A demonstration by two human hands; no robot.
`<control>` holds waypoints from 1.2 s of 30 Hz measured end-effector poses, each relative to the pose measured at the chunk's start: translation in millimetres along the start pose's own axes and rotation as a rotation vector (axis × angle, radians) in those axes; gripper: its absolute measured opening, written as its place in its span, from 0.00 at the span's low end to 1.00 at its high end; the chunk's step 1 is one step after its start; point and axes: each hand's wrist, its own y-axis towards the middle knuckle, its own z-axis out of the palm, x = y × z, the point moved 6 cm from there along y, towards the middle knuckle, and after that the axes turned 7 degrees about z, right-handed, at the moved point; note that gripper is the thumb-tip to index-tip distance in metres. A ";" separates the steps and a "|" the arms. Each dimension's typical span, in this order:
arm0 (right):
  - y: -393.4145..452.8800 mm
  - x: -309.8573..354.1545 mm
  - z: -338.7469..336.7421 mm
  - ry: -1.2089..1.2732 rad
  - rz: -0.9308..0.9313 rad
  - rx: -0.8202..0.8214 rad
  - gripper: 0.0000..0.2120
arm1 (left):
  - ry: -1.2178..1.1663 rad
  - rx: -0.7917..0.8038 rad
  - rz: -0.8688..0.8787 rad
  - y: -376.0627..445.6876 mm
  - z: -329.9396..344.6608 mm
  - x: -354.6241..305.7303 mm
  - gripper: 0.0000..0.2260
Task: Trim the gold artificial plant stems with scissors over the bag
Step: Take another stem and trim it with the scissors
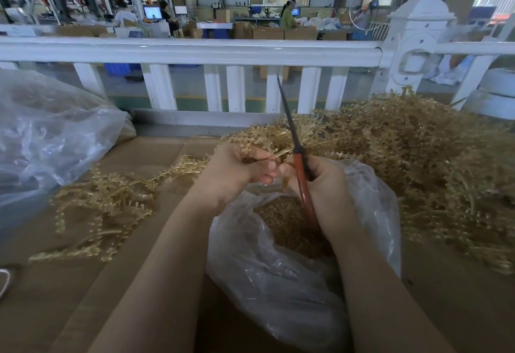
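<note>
Over the open bag (370, 213) near centre, the left hand (237, 171) pinches a light, springy gold stem (278, 153), best held near its cut end, while the right hand (326, 185) grips closed scissors (295, 151).

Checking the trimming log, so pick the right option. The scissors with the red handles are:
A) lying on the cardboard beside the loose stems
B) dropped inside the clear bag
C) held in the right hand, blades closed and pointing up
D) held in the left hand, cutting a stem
C: the right hand grips the scissors, closed blades pointing up toward the white railing, while the left hand pinches a gold stem.
</note>
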 end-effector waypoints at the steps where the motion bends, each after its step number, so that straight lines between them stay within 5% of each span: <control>1: 0.1 -0.5 0.1 -0.003 0.008 0.002 0.08 | 0.010 -0.002 -0.001 0.1 -0.1 0.6 0.06; 13: -0.5 -0.5 -2.1 -0.002 0.016 -0.024 0.05 | -0.029 -0.018 -0.043 1.2 3.4 3.2 0.06; 19: -0.2 -0.3 -5.3 -0.235 -0.019 -0.127 0.18 | -0.032 -0.186 0.018 3.0 -7.5 1.9 0.06; 23: 2.0 -3.3 -6.1 -0.455 -0.073 -0.156 0.16 | -0.132 -0.278 0.043 2.2 -15.9 1.4 0.06; 36: 0.6 -1.5 -1.0 -0.704 -0.160 -0.134 0.22 | -0.200 -0.261 0.080 -0.4 -16.7 -4.1 0.11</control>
